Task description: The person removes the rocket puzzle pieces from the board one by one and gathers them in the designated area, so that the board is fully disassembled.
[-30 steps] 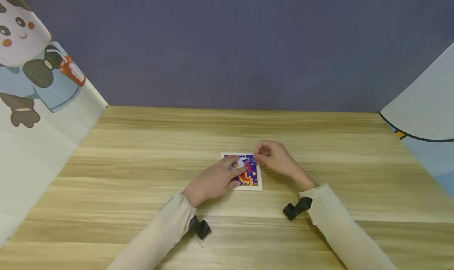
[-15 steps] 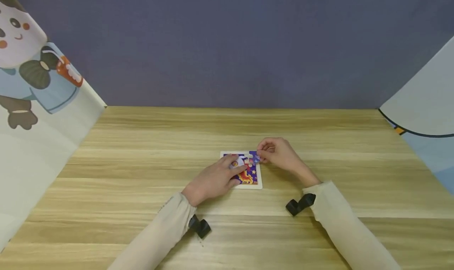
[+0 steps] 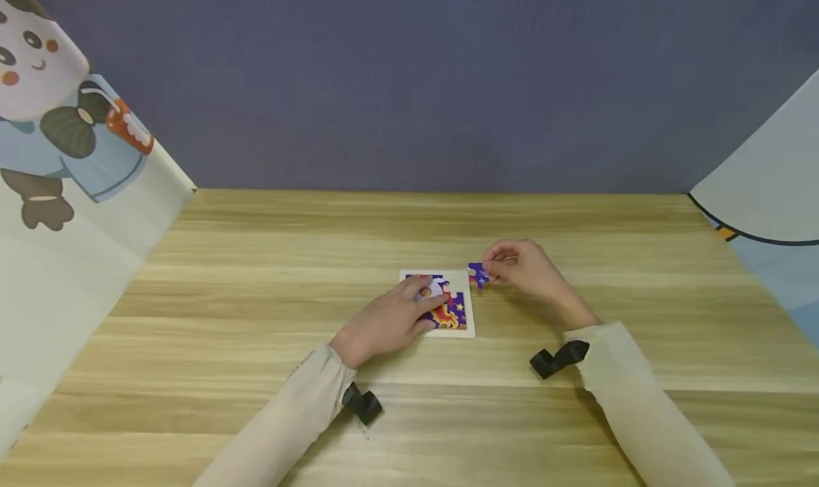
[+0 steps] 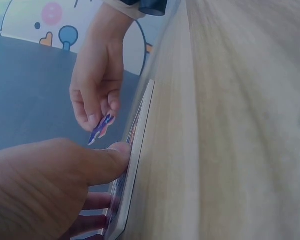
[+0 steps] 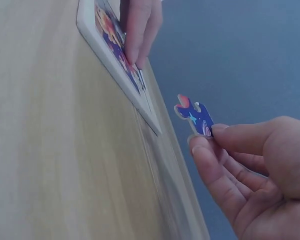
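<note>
A small jigsaw puzzle in a white frame (image 3: pixel 470 323) lies on the wooden table, its picture purple with orange flames and stars. My left hand (image 3: pixel 390 323) rests on its left part with fingers spread, hiding much of the picture. Bare white backing shows at the puzzle's top right corner. Just right of that corner, my right hand (image 3: pixel 527 270) pinches a purple puzzle piece (image 5: pixel 197 117) between thumb and forefinger. In the right wrist view the piece is clear of the table, showing a blue star and a reddish knob.
The wooden table (image 3: pixel 256 259) reaches back to a dark blue-grey panel (image 3: pixel 435 82). Side panels with cartoon prints stand at left and right. Black camera mounts (image 3: pixel 557 359) sit at both wrists.
My right hand has lifted the puzzle piece out of the top right corner and carried it up and to the right. My left hand has stayed on the puzzle.
</note>
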A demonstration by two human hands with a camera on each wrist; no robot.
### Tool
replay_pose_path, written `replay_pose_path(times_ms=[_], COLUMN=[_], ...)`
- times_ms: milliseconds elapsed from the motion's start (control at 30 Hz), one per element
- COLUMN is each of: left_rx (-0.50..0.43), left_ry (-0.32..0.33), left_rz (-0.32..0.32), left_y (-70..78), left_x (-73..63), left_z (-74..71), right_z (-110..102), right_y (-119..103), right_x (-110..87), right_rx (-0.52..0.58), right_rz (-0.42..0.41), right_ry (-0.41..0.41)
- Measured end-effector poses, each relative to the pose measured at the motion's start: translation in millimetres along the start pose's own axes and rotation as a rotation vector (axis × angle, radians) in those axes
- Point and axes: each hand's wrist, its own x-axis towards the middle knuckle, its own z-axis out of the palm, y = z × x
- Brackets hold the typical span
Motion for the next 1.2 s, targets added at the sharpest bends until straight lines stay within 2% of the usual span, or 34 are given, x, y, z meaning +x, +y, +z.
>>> replay_pose_path(times_ms=[333,700,933,1200], left_rx=[-0.030,-0.061,-0.069,-0.075], left_ry=[-0.022,-0.010,-0.011,-0.010], left_rz=[-0.017,-0.021,-0.013,-0.018], left_y=[0.3,-0.4,0.5,-0.6], left_x=[2.4,2.9,2.0,2.1], left_z=[0.5,1.4,0.8,1.4], right_z=[-23.2,-41.7,-51.7,-60.2], right_y=[5.4,16.2,24.0,36.1], right_x=[-11.8,-23.4,-30.6,-33.2], right_rx=[-0.009,0.004,-0.047,-0.055], right_rz=[0.010,-0.006,0.075,0.137], right_ry=[0.025,0.074,0.108,0.110])
